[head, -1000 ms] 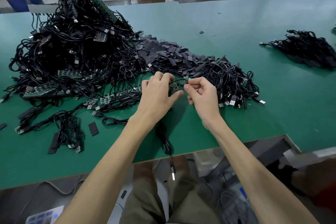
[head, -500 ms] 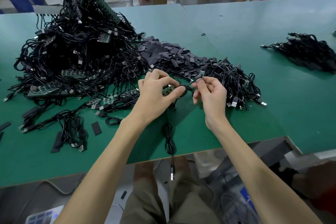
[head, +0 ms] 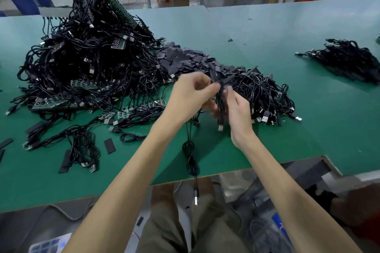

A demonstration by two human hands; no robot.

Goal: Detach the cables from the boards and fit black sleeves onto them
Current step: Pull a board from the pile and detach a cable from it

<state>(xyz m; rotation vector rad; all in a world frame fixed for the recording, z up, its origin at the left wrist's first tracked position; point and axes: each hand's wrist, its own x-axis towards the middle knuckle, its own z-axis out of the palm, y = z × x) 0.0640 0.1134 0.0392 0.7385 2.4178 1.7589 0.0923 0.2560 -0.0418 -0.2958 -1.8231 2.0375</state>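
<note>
Up off the bench (head: pixel 267 139) since a moment ago, the left hand (head: pixel 191 96) and right hand (head: pixel 236 113) both grip one black cable (head: pixel 221 98) between them, just near of the heap of sleeves (head: pixel 185 57).

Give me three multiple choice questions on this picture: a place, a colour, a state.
1. The sleeve pile lies: A. on the floor; B. just right of the heap of boards and cables; C. under the table.
2. The table top is: A. green; B. white; C. red.
3. The cable at centre is: A. flat on the table; B. held by left hand and right hand; C. on a hook.
B, its dark pieces abut the heap; A, green all over; B, both hands' fingers curl round it.
</note>
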